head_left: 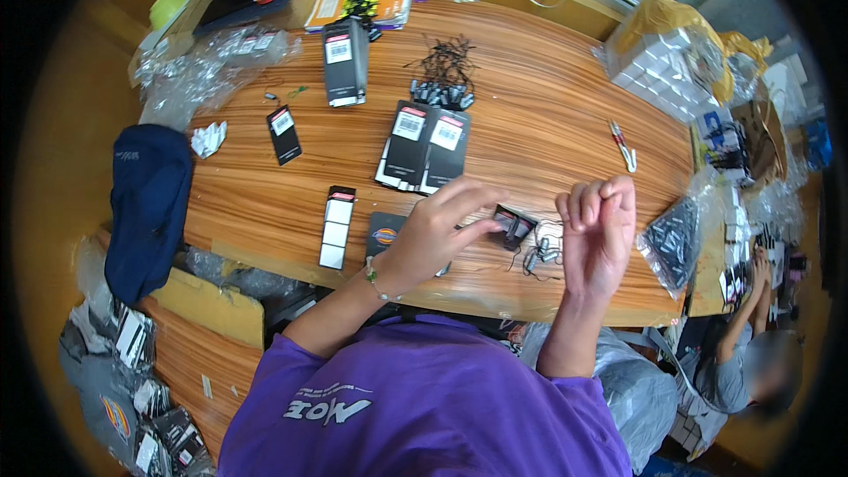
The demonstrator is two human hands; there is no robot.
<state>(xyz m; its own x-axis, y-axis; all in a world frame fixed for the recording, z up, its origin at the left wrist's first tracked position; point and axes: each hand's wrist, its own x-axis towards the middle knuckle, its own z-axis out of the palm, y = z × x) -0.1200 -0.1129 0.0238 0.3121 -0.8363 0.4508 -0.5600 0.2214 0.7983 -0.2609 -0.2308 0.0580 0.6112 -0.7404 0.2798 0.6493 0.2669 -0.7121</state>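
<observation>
The thing at hand is a small dark card (pixel 525 224) on the near part of the desk (pixel 548 97), lying in the gap between the two hands, well beyond the torso. From the left hand (pixel 422 234) it lies just off the fingertips to the right; from the right hand (pixel 596 234) it lies to the left, with a plainer gap between, so the left one is nearer. The left grip is released, thumb and forefinger parted, the thumb's tip beside or touching the card's left edge; which of these, I cannot tell. The right grip is raised with its fingers curled in; whether it pinches a thin cord there cannot be made out. The card sits aslant, its far edge running toward the near right, but it is too foreshortened to be sure of its long axis. Small grey-ended cords (pixel 541 253) lie at its near right, between it and the right wrist. A grey card (pixel 383 226) is partly covered by the left hand, and two dark card stacks (pixel 406 148) stand farther off, to the left of the small card.
</observation>
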